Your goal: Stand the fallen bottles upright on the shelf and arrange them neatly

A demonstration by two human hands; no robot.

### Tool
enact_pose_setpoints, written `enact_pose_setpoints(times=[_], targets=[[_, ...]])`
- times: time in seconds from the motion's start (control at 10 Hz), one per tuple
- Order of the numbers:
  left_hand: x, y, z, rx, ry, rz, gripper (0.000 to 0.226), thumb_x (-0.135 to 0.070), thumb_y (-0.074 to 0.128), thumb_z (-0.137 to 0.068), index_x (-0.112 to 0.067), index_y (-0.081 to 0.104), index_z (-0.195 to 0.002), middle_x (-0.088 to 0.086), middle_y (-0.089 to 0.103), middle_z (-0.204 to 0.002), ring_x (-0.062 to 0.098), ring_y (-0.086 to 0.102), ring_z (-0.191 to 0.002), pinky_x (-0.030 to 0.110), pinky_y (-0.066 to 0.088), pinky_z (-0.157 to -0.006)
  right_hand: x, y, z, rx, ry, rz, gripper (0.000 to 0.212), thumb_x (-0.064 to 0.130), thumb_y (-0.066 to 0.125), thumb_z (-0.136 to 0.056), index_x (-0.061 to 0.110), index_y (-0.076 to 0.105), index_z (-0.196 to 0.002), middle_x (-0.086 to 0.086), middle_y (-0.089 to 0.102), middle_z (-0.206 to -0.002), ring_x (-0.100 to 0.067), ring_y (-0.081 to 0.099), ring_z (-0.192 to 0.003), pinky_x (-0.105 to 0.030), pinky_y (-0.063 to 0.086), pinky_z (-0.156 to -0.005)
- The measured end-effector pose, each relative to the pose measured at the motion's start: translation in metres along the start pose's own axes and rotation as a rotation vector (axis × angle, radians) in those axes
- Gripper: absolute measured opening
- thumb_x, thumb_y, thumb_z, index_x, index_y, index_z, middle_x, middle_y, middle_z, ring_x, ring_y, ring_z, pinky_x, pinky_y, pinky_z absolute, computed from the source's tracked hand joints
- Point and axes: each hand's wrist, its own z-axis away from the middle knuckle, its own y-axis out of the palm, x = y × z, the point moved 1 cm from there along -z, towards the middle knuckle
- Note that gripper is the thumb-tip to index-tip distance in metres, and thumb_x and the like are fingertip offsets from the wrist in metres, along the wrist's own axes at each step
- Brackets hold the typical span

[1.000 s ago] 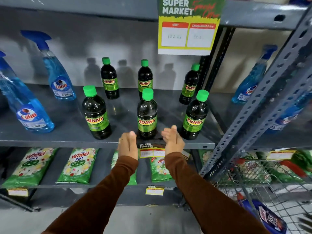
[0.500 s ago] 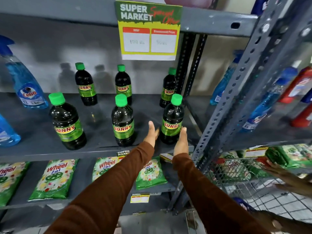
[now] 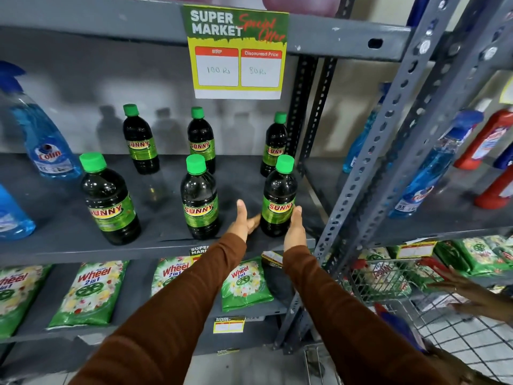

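Several dark Sunny bottles with green caps stand upright in two rows on the grey shelf (image 3: 63, 218). The front row holds a left bottle (image 3: 111, 201), a middle bottle (image 3: 201, 198) and a right bottle (image 3: 279, 198). Three more stand behind: a back left bottle (image 3: 140, 140), a back middle bottle (image 3: 201, 140) and a back right bottle (image 3: 274, 145). My left hand (image 3: 244, 218) is flat and open, its fingertips at the left of the front right bottle's base. Flat against that bottle's right side lies my right hand (image 3: 295, 229), fingers straight.
Blue Colin spray bottles (image 3: 47, 145) stand at the shelf's left. A slotted grey upright (image 3: 369, 176) borders the right, with blue and red bottles (image 3: 485, 140) beyond. Wheel detergent packs (image 3: 88, 293) fill the lower shelf. A price sign (image 3: 237, 51) hangs above. Another person's hand (image 3: 469, 290) reaches over a wire basket (image 3: 388, 282).
Both hands have moved right from the front middle bottle to either side of the front right bottle. The view has swung right. All bottles stay upright.
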Motion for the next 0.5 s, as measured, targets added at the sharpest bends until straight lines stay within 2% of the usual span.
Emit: enact_pose_setpoints(times=[0.2,0.3,0.4,0.5], targets=[[0.004,-0.004,-0.007,-0.025,0.02,-0.05,0.085,-0.055,-0.01,-0.087,-0.001,0.035,-0.136,0.02,0.03,-0.149,0.023,0.025,-0.141,0.033,0.01,-0.12,0.002,0.001,0.0,-0.007,-0.009,0.011,0.062,0.054,0.034,-0.091,0.012,0.044,-0.135,-0.013,0.045,-0.144,-0.026,0.044,-0.129,-0.045,0.032,-0.113],[0.005,-0.009,-0.003,-0.11,0.07,-0.274,0.078,-0.058,0.003,-0.089,-0.01,0.05,-0.129,0.017,0.044,-0.143,0.026,0.036,-0.136,0.039,0.016,-0.12,0.01,0.001,0.006,-0.025,-0.022,0.024,0.057,0.049,0.035,-0.093,0.012,0.043,-0.136,-0.012,0.044,-0.144,-0.024,0.043,-0.13,-0.042,0.031,-0.113],[0.004,-0.012,0.009,-0.222,0.2,-0.405,0.063,-0.054,0.022,-0.092,-0.013,0.064,-0.115,0.012,0.061,-0.128,0.025,0.051,-0.124,0.039,0.029,-0.114,0.021,0.003,0.01,-0.063,-0.045,0.006,0.056,0.046,0.034,-0.095,0.01,0.04,-0.137,-0.011,0.042,-0.146,-0.023,0.041,-0.131,-0.038,0.031,-0.113],[0.014,-0.016,0.033,-0.363,0.478,-0.576,0.046,-0.043,0.036,-0.093,-0.012,0.071,-0.094,0.011,0.074,-0.102,0.025,0.066,-0.099,0.037,0.047,-0.097,0.019,0.001,0.029,-0.243,-0.116,0.082,0.051,0.039,0.032,-0.098,0.004,0.043,-0.133,-0.017,0.045,-0.141,-0.029,0.042,-0.129,-0.037,0.031,-0.11]])
